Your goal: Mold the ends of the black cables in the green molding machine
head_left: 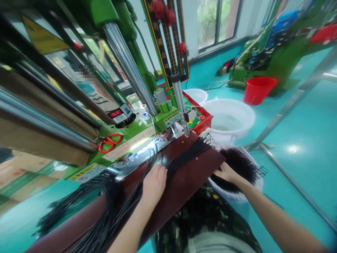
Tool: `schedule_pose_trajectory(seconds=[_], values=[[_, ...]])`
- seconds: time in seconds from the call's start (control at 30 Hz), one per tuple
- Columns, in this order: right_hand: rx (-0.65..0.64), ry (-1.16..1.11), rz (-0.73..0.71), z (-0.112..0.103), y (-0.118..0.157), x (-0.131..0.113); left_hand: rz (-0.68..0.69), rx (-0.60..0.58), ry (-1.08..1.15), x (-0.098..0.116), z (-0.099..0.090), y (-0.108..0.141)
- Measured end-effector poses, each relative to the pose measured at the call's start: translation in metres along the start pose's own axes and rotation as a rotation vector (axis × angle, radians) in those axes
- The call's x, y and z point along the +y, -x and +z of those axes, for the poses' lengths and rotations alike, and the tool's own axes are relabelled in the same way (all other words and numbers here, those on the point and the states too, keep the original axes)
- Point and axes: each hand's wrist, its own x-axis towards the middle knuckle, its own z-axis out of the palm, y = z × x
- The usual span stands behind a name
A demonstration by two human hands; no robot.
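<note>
My left hand (154,183) is closed over a strand of thin black cables (126,207) on the brown board (184,186). Its curled fingers hide exactly how many cables they hold. Farther along the board lies a straight bunch of black cables (188,154), whose pale metallic-looking ends (207,137) reach past the far edge. My right hand (229,174) is at the board's right edge, above a lined white bucket (259,186) of dark cables (237,161). Its visible fingers are apart, with nothing seen between them; some are partly hidden.
A green press machine (143,123) with steel columns stands behind the board. Orange-handled scissors (110,143) lie on it. Looped black cables (86,189) hang at left. A white tub (229,116), a red bucket (259,90) and a metal stand (286,175) are to the right.
</note>
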Motion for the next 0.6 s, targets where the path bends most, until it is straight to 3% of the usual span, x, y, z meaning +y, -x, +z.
schedule_pose_trajectory(seconds=[0.13, 0.3, 0.43, 0.5, 0.6], values=[[-0.007, 0.021, -0.010, -0.005, 0.000, -0.005, 0.094, -0.166, -0.049, 0.000, 0.002, -0.005], [-0.033, -0.027, 0.022, -0.005, -0.001, -0.010, 0.102, -0.230, -0.079, 0.004, -0.001, -0.015], [-0.031, -0.040, 0.021, -0.008, -0.001, -0.015, 0.135, -0.367, -0.098, 0.008, 0.000, -0.030], [-0.044, -0.031, 0.012, -0.010, -0.001, -0.018, 0.113, -0.368, -0.062, 0.006, 0.000, -0.034], [-0.053, 0.032, 0.003, -0.014, -0.002, -0.021, 0.009, -0.236, 0.115, -0.003, -0.007, -0.034]])
